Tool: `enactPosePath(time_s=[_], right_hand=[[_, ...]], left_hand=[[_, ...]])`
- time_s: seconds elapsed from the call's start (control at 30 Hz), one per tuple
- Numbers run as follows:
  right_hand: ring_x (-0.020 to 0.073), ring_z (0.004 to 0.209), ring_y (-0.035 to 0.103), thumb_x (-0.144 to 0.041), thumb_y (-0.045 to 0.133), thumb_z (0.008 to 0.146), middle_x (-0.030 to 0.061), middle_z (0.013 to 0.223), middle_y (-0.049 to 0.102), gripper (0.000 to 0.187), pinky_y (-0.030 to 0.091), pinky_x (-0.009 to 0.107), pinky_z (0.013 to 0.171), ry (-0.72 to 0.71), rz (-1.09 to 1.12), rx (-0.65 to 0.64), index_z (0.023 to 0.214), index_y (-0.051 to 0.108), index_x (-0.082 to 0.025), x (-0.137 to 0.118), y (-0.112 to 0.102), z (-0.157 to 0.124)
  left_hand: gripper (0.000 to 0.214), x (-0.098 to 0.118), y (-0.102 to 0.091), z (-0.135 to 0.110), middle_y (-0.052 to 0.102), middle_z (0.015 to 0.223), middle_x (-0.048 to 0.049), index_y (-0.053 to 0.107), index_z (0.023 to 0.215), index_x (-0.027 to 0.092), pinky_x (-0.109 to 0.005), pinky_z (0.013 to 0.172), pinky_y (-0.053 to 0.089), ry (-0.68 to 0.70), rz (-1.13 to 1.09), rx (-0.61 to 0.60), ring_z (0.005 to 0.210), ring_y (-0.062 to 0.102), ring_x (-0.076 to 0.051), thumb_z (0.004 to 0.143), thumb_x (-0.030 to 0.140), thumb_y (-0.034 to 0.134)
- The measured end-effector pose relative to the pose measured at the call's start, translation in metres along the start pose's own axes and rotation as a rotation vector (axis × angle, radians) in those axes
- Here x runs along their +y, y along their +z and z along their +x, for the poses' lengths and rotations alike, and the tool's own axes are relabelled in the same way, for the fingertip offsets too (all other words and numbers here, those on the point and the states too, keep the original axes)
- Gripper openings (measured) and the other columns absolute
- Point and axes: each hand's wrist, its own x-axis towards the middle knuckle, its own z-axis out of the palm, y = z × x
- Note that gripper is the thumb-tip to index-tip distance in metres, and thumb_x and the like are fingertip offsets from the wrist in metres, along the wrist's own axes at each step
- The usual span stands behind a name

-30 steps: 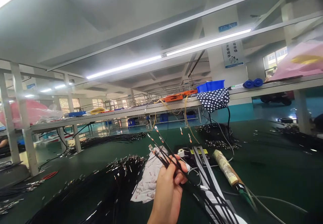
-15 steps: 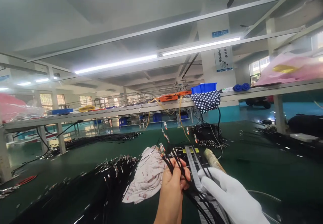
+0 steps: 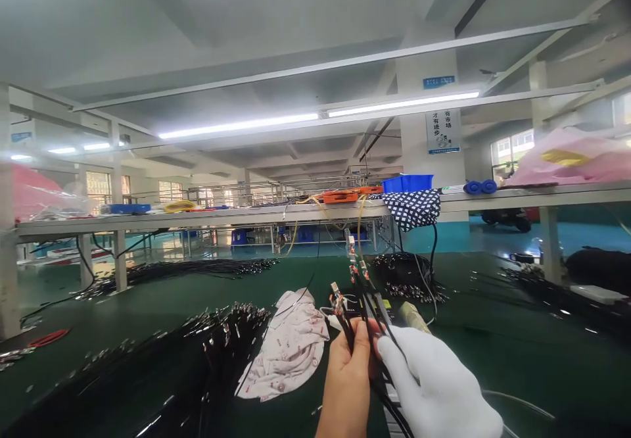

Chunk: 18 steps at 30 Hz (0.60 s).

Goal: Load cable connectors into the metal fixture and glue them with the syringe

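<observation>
My left hand (image 3: 348, 372), bare, is closed around several black cables (image 3: 367, 296) whose metal ends with orange bits point up and away. Right beside it, my right hand (image 3: 428, 379) in a white glove has its fingers curled on cables of the same bunch; its fingertips are partly hidden. The loose cable lengths hang down below both hands. Behind the hands lie a metal ruler-like strip (image 3: 382, 309), mostly covered, and a pale rod (image 3: 414, 317). A crumpled patterned cloth (image 3: 286, 352) rests left of my left hand.
Heaps of black cables lie on the green table (image 3: 305, 273), with a large pile (image 3: 162, 365) at left and a coil (image 3: 404, 270) behind. A raised shelf (image 3: 236, 216) crosses the back, carrying a blue bin (image 3: 408, 182), orange tools (image 3: 340, 196) and a pink bag (image 3: 576, 158).
My right hand has moved left and forward to meet my left hand and closed on the cables. The cable ends are now more bunched. The view has tilted up slightly.
</observation>
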Motion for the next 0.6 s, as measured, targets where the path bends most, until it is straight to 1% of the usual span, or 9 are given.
enactPosePath(time_s=[0.07,0.13,0.2,0.27,0.33,0.43,0.53,0.6], right_hand=[[0.0289,0.102,0.069,-0.053,0.033,0.107,0.0093,0.107,0.073,0.055,0.053,0.036,0.092,-0.013,-0.036,0.024,0.108,0.077,-0.021,-0.002,0.001,0.001],[0.0284,0.1,0.07,-0.052,0.034,0.107,0.0087,0.107,0.073,0.052,0.055,0.037,0.088,-0.002,-0.05,0.03,0.11,0.076,-0.022,-0.005,0.003,0.002],[0.0283,0.1,0.07,-0.051,0.037,0.106,0.0089,0.109,0.073,0.049,0.054,0.037,0.089,0.007,-0.034,0.043,0.111,0.076,-0.021,-0.008,0.005,0.003],[0.0289,0.101,0.069,-0.051,0.038,0.106,0.0101,0.111,0.073,0.05,0.053,0.037,0.092,-0.002,-0.002,0.062,0.111,0.075,-0.019,-0.009,0.007,0.004],[0.0289,0.101,0.069,-0.052,0.038,0.106,0.0105,0.11,0.073,0.05,0.053,0.037,0.093,-0.01,0.021,0.06,0.11,0.075,-0.018,-0.009,0.008,0.006],[0.0275,0.1,0.069,-0.052,0.041,0.104,0.0079,0.108,0.073,0.044,0.055,0.034,0.089,0.023,0.037,0.018,0.112,0.074,-0.022,-0.006,0.009,0.008],[0.0265,0.099,0.068,-0.05,0.044,0.102,0.0056,0.107,0.073,0.039,0.055,0.034,0.087,0.076,0.078,-0.017,0.112,0.072,-0.025,-0.004,0.009,0.009],[0.0265,0.099,0.068,-0.05,0.044,0.101,0.0051,0.108,0.073,0.037,0.054,0.035,0.085,0.137,0.115,-0.025,0.109,0.071,-0.026,-0.007,0.007,0.011]], left_hand=[[0.068,-0.001,0.0,0.0,0.051,0.067,0.002,0.07,0.09,0.013,-0.022,0.053,0.027,0.008,-0.007,-0.032,0.054,0.028,-0.007,0.059,0.074,0.082],[0.059,0.0,0.002,-0.003,0.059,0.073,-0.0015,0.072,0.093,0.015,-0.023,0.059,0.036,0.057,0.028,-0.031,0.059,0.044,-0.011,0.069,0.068,0.08],[0.047,0.001,0.006,-0.007,0.068,0.089,-0.0073,0.074,0.095,0.016,-0.026,0.076,0.045,0.156,0.12,0.051,0.082,0.059,-0.02,0.078,0.059,0.078],[0.036,0.0,0.011,-0.011,0.072,0.106,-0.0102,0.076,0.099,0.017,-0.03,0.093,0.044,0.233,0.222,0.143,0.104,0.061,-0.027,0.084,0.049,0.077],[0.031,-0.003,0.014,-0.014,0.073,0.112,-0.0108,0.077,0.103,0.018,-0.03,0.097,0.043,0.26,0.293,0.187,0.112,0.061,-0.029,0.087,0.044,0.074],[0.036,-0.011,0.013,-0.014,0.074,0.112,-0.011,0.076,0.11,0.017,-0.03,0.095,0.044,0.273,0.371,0.202,0.111,0.064,-0.029,0.09,0.047,0.067],[0.051,-0.018,0.009,-0.01,0.074,0.11,-0.0124,0.074,0.113,0.015,-0.031,0.094,0.046,0.319,0.457,0.179,0.11,0.066,-0.03,0.093,0.058,0.057],[0.059,-0.021,0.008,-0.008,0.075,0.107,-0.0139,0.074,0.112,0.014,-0.032,0.092,0.047,0.375,0.506,0.138,0.105,0.067,-0.03,0.094,0.065,0.051]])
